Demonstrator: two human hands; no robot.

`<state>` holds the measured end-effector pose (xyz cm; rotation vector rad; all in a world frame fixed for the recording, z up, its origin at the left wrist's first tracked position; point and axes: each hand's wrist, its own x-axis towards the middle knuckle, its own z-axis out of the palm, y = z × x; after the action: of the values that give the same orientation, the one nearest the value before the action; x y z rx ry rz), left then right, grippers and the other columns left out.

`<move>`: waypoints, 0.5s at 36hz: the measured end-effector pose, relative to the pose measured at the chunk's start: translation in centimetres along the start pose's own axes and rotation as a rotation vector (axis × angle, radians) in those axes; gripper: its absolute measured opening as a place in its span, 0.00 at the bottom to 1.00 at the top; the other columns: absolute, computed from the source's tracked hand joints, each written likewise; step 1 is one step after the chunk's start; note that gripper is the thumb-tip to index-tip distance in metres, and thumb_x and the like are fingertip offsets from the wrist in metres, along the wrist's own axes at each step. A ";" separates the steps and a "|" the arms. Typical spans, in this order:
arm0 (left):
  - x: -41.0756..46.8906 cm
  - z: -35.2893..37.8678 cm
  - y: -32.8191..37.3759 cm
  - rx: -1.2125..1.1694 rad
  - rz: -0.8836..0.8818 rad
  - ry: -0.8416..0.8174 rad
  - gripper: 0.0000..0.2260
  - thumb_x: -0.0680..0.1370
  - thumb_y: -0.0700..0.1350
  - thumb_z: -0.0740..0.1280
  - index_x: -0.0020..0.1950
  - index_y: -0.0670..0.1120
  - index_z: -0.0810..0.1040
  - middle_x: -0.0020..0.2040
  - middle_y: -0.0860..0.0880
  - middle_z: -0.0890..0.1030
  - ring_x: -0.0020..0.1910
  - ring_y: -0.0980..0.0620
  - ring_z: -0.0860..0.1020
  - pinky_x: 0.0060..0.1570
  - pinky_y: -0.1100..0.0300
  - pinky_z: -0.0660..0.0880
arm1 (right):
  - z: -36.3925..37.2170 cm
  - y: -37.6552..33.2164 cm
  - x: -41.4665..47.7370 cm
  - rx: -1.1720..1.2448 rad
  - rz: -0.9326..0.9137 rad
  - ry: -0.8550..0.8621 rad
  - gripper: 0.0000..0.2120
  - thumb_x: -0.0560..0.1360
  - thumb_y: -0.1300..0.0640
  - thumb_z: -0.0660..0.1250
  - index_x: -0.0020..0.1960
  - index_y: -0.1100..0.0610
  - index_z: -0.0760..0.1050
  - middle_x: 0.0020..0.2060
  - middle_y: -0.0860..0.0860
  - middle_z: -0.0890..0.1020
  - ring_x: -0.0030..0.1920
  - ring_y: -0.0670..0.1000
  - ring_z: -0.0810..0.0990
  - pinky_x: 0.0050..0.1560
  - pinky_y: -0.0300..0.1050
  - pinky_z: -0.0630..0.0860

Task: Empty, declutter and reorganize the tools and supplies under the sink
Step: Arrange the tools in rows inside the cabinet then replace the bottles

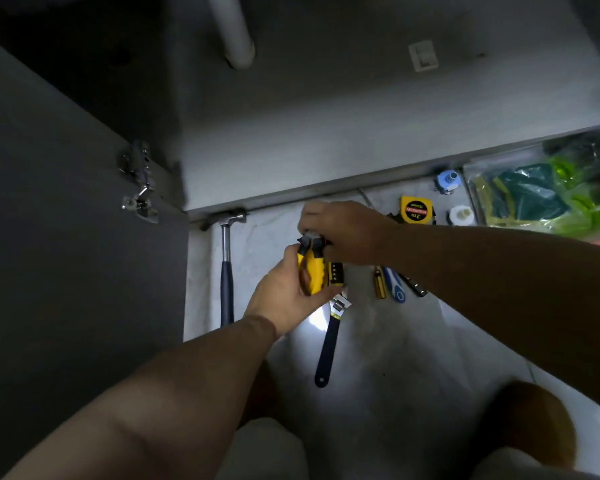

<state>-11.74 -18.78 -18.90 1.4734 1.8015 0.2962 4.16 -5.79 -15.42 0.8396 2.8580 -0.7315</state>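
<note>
My left hand (284,299) grips the yellow handles of a pair of pliers (313,268) above the floor in front of the cabinet. My right hand (343,233) pinches the black head end of the same pliers from above. Below them lies an adjustable wrench (329,344) with a dark blue handle. A hammer (226,268) lies to the left with its head against the cabinet base. To the right lie a small yellow tool (380,285), a blue-and-white handled tool (395,285) and a dark tool (416,287).
A yellow tape measure (417,210), a blue fitting (447,180) and a white fitting (462,215) sit near the cabinet base. A plastic bag of green items (548,199) lies at right. The cabinet floor (326,133) holds a white drain pipe (234,32). The open door (66,237) stands left.
</note>
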 end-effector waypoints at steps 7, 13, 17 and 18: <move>2.0 0.9 -1.3 -0.225 -0.304 0.290 0.18 0.73 0.50 0.73 0.51 0.53 0.63 0.44 0.52 0.79 0.42 0.49 0.79 0.40 0.55 0.72 | 2.5 -3.3 0.1 0.107 0.328 0.230 0.25 0.71 0.65 0.65 0.66 0.50 0.71 0.70 0.51 0.68 0.48 0.61 0.80 0.41 0.52 0.78; 2.7 1.3 -4.8 -0.262 -0.522 0.314 0.19 0.73 0.48 0.74 0.53 0.47 0.64 0.51 0.45 0.78 0.48 0.43 0.79 0.49 0.54 0.75 | 8.8 -4.5 -5.2 0.284 0.285 -0.181 0.14 0.80 0.54 0.62 0.65 0.46 0.70 0.58 0.54 0.81 0.55 0.56 0.82 0.49 0.48 0.77; 2.4 1.8 -6.2 -0.255 -0.565 0.288 0.19 0.74 0.48 0.73 0.51 0.49 0.63 0.49 0.45 0.78 0.43 0.45 0.79 0.45 0.54 0.73 | 12.5 -5.4 -7.3 0.438 0.338 -0.379 0.18 0.81 0.53 0.63 0.69 0.43 0.63 0.55 0.52 0.81 0.44 0.46 0.81 0.41 0.38 0.77; 2.4 2.0 -6.3 -0.254 -0.566 0.301 0.18 0.74 0.47 0.73 0.50 0.50 0.62 0.48 0.45 0.78 0.41 0.47 0.78 0.43 0.56 0.71 | 13.1 -5.6 -7.3 0.465 0.359 -0.364 0.18 0.81 0.54 0.63 0.67 0.43 0.63 0.51 0.50 0.81 0.42 0.45 0.80 0.38 0.36 0.74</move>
<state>-15.05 -19.08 -25.04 0.7283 2.2373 0.4512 6.57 -19.59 -23.16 1.0936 2.1659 -1.3528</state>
